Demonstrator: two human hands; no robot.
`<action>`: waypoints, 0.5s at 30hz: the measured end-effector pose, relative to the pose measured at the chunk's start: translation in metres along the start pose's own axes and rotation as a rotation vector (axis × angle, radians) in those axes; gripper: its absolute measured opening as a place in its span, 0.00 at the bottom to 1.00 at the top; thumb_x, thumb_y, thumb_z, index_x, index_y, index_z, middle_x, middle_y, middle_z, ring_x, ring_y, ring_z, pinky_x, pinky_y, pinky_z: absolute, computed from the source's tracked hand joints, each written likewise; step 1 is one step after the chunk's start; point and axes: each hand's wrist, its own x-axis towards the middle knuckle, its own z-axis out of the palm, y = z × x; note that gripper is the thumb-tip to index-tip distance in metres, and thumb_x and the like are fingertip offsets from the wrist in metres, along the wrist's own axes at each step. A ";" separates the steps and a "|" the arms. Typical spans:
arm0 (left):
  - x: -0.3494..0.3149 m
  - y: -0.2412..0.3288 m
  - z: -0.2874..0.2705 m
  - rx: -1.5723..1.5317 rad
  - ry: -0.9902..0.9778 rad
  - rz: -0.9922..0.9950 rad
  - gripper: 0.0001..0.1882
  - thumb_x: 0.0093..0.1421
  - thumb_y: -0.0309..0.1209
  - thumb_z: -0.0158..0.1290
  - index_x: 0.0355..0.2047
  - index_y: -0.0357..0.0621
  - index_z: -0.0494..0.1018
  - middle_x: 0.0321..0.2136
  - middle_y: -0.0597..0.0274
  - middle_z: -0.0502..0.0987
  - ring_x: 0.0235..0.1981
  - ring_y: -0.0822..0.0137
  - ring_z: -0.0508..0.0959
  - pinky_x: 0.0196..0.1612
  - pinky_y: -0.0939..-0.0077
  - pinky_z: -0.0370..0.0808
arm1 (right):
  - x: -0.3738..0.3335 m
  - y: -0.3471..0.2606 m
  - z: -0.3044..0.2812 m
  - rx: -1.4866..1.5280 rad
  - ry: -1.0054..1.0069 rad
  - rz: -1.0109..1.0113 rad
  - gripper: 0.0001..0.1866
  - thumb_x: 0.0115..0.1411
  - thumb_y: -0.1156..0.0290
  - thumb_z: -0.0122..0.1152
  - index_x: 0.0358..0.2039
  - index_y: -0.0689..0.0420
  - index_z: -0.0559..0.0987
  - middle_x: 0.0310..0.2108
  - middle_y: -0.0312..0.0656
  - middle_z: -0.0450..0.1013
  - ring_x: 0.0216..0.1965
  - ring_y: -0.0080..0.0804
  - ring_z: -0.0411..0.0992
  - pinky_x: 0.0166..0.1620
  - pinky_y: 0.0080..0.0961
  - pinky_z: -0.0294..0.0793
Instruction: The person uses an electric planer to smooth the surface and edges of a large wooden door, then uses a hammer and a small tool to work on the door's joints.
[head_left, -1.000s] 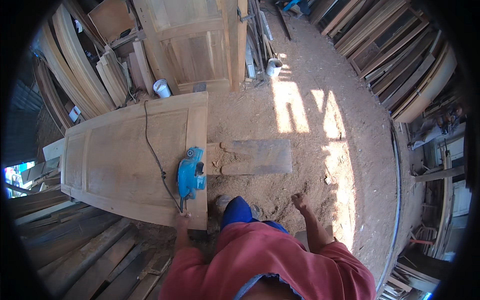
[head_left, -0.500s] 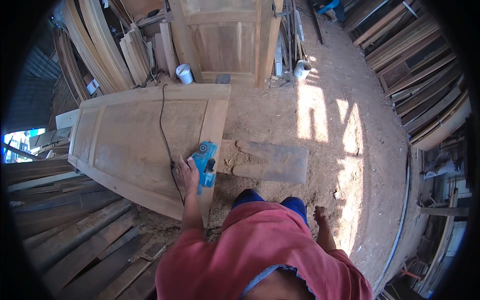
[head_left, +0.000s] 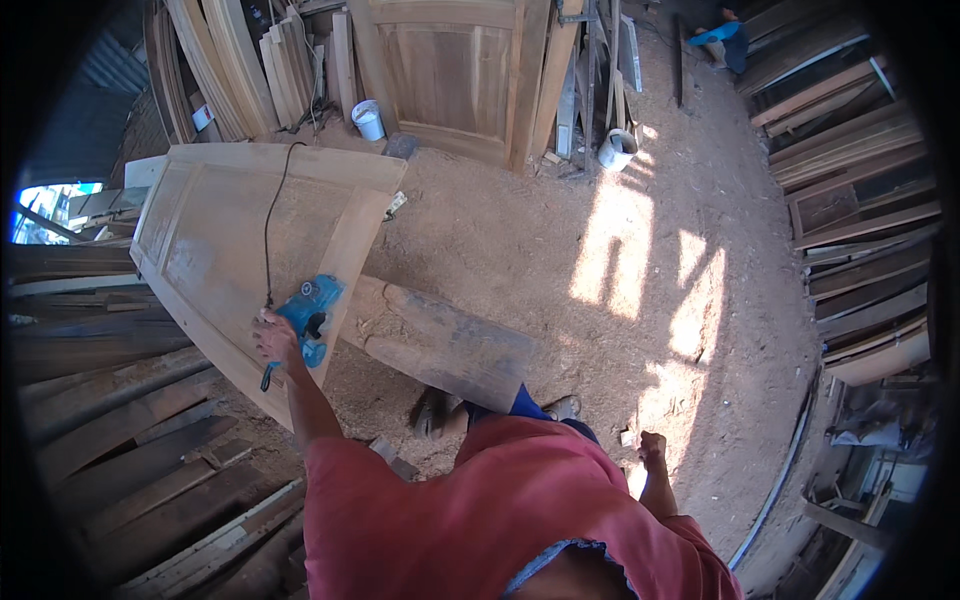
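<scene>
A large pale wooden door [head_left: 225, 225] with a recessed panel lies flat on my left. On its near right frame board sits a blue electric hand planer [head_left: 318, 295]. My left hand [head_left: 278, 340] is closed on the planer's rear end, though its grip is partly hidden. The planer's dark cord [head_left: 268, 225] runs across the panel to the door's far edge. Lower right, apart from the door, my right hand [head_left: 652, 447] hangs beside my body, fingers curled, with nothing visible in it.
A plank [head_left: 455, 345] dusted with shavings juts from under the door. Stacked boards [head_left: 130, 430] lie at left, more [head_left: 860, 200] along the right. Two buckets, one white [head_left: 367, 120] and one greyish [head_left: 617, 150], stand near an upright door [head_left: 455, 85]. A person [head_left: 722, 45] is at the far right.
The whole view has turned, and the door and planer now appear farther left. My left hand stays on the planer. The far person shows more fully, and my feet have come into sight.
</scene>
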 end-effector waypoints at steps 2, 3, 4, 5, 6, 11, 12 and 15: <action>-0.006 0.008 0.007 0.017 -0.028 -0.026 0.33 0.67 0.58 0.44 0.55 0.41 0.70 0.48 0.42 0.75 0.52 0.41 0.75 0.56 0.44 0.68 | 0.019 -0.032 -0.035 0.110 0.120 0.084 0.16 0.59 0.67 0.55 0.15 0.55 0.72 0.11 0.38 0.65 0.10 0.29 0.61 0.14 0.32 0.57; -0.007 -0.008 0.004 0.059 -0.004 0.001 0.34 0.66 0.59 0.45 0.57 0.41 0.69 0.49 0.40 0.74 0.54 0.40 0.74 0.57 0.43 0.67 | 0.020 -0.062 -0.040 0.064 0.031 0.102 0.17 0.60 0.67 0.55 0.14 0.53 0.70 0.11 0.37 0.64 0.09 0.27 0.58 0.13 0.29 0.54; -0.022 -0.002 0.011 0.065 -0.014 0.035 0.36 0.66 0.59 0.46 0.60 0.41 0.68 0.51 0.38 0.73 0.55 0.39 0.73 0.58 0.42 0.66 | 0.039 -0.072 -0.062 0.017 0.110 0.149 0.18 0.61 0.65 0.57 0.17 0.45 0.62 0.12 0.27 0.54 0.10 0.21 0.54 0.13 0.27 0.49; -0.050 0.012 0.022 0.133 -0.080 0.024 0.40 0.66 0.60 0.46 0.65 0.40 0.62 0.55 0.32 0.69 0.59 0.36 0.69 0.61 0.42 0.65 | 0.061 -0.081 -0.086 -0.002 0.169 0.118 0.17 0.61 0.66 0.57 0.17 0.46 0.62 0.12 0.28 0.55 0.09 0.21 0.55 0.13 0.27 0.49; -0.051 0.009 0.023 0.111 -0.058 0.020 0.40 0.66 0.60 0.45 0.66 0.40 0.61 0.56 0.32 0.68 0.59 0.35 0.68 0.61 0.43 0.65 | 0.078 -0.093 -0.091 -0.017 0.188 0.090 0.17 0.61 0.66 0.56 0.17 0.46 0.62 0.12 0.28 0.56 0.09 0.22 0.55 0.13 0.27 0.50; -0.039 -0.009 0.010 0.006 -0.170 0.088 0.37 0.69 0.55 0.43 0.68 0.42 0.59 0.59 0.28 0.66 0.60 0.32 0.66 0.62 0.41 0.63 | 0.154 -0.178 -0.058 -0.004 0.051 -0.029 0.12 0.62 0.65 0.57 0.22 0.47 0.69 0.15 0.29 0.62 0.11 0.20 0.60 0.13 0.24 0.52; -0.040 -0.006 0.008 0.005 -0.158 0.087 0.37 0.69 0.55 0.43 0.68 0.42 0.59 0.59 0.28 0.65 0.60 0.32 0.66 0.63 0.41 0.63 | 0.162 -0.194 -0.042 -0.023 0.024 -0.065 0.11 0.62 0.66 0.57 0.23 0.47 0.69 0.16 0.29 0.62 0.12 0.20 0.60 0.13 0.23 0.52; -0.041 0.010 0.014 -0.039 -0.121 0.029 0.35 0.69 0.53 0.43 0.68 0.43 0.59 0.59 0.28 0.65 0.60 0.32 0.66 0.64 0.42 0.62 | 0.205 -0.228 -0.012 -0.125 -0.347 -0.336 0.37 0.46 0.24 0.53 0.20 0.52 0.67 0.18 0.28 0.60 0.18 0.16 0.60 0.18 0.21 0.58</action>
